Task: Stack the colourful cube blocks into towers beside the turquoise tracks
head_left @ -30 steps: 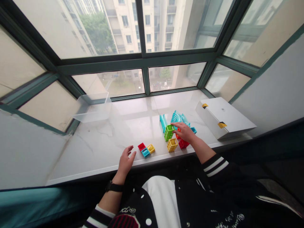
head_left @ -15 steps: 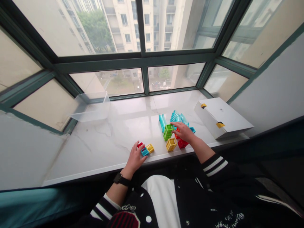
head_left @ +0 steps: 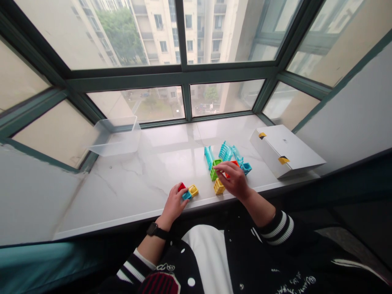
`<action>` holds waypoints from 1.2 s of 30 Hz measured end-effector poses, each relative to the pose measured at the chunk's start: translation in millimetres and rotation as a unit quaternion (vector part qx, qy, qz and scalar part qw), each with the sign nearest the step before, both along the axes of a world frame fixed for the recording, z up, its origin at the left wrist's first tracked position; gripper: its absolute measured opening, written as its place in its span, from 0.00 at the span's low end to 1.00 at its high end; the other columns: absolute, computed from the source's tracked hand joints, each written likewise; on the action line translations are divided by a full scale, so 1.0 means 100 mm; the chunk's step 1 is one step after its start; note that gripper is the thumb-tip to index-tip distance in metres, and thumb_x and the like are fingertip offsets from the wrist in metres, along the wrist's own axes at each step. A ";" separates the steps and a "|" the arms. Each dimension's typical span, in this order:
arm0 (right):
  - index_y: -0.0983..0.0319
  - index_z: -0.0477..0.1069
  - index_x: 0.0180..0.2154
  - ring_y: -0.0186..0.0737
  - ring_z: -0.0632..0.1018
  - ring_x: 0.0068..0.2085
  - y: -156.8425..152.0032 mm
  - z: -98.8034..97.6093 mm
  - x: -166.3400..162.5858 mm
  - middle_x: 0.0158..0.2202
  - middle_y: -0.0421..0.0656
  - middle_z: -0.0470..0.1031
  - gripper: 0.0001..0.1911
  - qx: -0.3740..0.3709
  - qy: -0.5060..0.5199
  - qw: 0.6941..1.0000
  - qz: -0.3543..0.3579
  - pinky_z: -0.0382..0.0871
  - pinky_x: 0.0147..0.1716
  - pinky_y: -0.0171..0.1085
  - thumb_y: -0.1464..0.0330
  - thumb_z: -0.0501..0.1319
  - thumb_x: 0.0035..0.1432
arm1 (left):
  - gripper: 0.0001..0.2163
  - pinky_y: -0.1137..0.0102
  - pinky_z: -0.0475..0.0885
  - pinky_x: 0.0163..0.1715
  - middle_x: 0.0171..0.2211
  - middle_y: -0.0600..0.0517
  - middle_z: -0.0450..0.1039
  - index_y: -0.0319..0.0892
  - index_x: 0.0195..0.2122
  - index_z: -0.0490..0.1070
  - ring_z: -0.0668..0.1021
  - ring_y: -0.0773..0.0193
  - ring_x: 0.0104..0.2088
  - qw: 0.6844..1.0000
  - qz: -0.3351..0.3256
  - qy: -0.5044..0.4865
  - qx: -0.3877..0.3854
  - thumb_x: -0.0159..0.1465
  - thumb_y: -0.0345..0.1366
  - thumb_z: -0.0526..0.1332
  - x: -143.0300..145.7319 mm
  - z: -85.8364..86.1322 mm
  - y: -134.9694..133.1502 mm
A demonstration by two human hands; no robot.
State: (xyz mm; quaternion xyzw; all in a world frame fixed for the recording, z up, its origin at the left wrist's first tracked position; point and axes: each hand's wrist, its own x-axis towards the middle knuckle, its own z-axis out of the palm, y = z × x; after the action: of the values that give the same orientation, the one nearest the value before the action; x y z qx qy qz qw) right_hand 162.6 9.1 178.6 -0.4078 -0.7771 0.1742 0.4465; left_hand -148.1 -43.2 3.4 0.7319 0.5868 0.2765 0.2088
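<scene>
My left hand [head_left: 174,201] has its fingers and thumb around a small joined group of toy blocks: a red block [head_left: 181,187], a blue block [head_left: 186,195] and a yellow block [head_left: 193,190]. They rest near the sill's front edge. My right hand [head_left: 233,178] hovers over the other pile with fingers stretched, fingertips at a tall green block [head_left: 216,164]; whether they touch it I cannot tell. Just below stands a yellow block [head_left: 219,186]. A red piece [head_left: 235,163] shows partly behind the hand, which hides the rest.
Behind the blocks lie turquoise track-like pieces: a straight one [head_left: 208,157] and a curved one [head_left: 226,151]. A blue block [head_left: 246,168] is to their right. A white box [head_left: 290,149] stands at the right, a clear plastic bin [head_left: 118,148] at the left. Windows border the marble sill [head_left: 159,159].
My right hand has moved left and toward me, from the green block's top to its front side, now covering the dark red block. My left hand has barely shifted on its blocks.
</scene>
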 end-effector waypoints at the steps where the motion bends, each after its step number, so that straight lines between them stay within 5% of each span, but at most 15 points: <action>1: 0.53 0.80 0.50 0.48 0.82 0.50 -0.06 -0.02 -0.10 0.47 0.47 0.81 0.12 -0.006 -0.004 0.999 0.043 0.80 0.54 0.47 0.65 0.59 0.72 | 0.22 0.42 0.64 0.70 0.70 0.45 0.63 0.54 0.59 0.76 0.68 0.42 0.69 1.000 -0.002 0.002 -0.001 0.62 0.35 0.68 0.00 0.00 0.00; 5: 0.52 0.77 0.57 0.46 0.82 0.52 -0.20 -0.29 -0.44 0.53 0.47 0.80 0.16 -0.078 -0.073 0.980 0.165 0.80 0.55 0.45 0.67 0.61 0.70 | 0.23 0.42 0.63 0.70 0.71 0.45 0.62 0.53 0.61 0.74 0.66 0.44 0.70 1.000 -0.007 0.004 0.001 0.64 0.36 0.67 0.00 -0.01 -0.02; 14: 0.57 0.76 0.58 0.57 0.77 0.60 -0.26 -1.08 -0.71 0.61 0.53 0.76 0.25 -0.159 -0.202 0.949 0.181 0.74 0.61 0.56 0.69 0.72 0.60 | 0.27 0.44 0.66 0.69 0.69 0.45 0.65 0.53 0.62 0.72 0.69 0.44 0.69 1.000 0.009 0.002 0.006 0.62 0.37 0.71 0.02 0.00 -0.04; 30: 0.56 0.69 0.66 0.64 0.67 0.69 -0.39 -1.15 -0.82 0.71 0.56 0.65 0.33 -0.197 -0.322 0.916 0.132 0.65 0.66 0.60 0.64 0.72 0.61 | 0.31 0.45 0.69 0.65 0.65 0.40 0.70 0.48 0.61 0.68 0.73 0.42 0.64 1.000 0.016 -0.001 0.024 0.57 0.34 0.75 0.05 0.05 -0.08; 36: 0.54 0.66 0.69 0.65 0.64 0.71 -0.40 -1.19 -0.86 0.72 0.54 0.63 0.36 -0.202 -0.363 0.903 0.109 0.58 0.69 0.60 0.60 0.71 0.62 | 0.16 0.48 0.73 0.60 0.57 0.43 0.76 0.47 0.50 0.73 0.78 0.47 0.57 0.999 0.026 -0.012 0.029 0.62 0.28 0.66 0.03 0.07 -0.07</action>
State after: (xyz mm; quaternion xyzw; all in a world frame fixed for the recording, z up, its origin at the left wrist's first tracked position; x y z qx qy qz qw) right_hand 76.6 -31.0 59.6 -0.4368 -0.8733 0.2150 0.0199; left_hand -144.7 -50.3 10.3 0.7187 0.5946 0.3077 0.1876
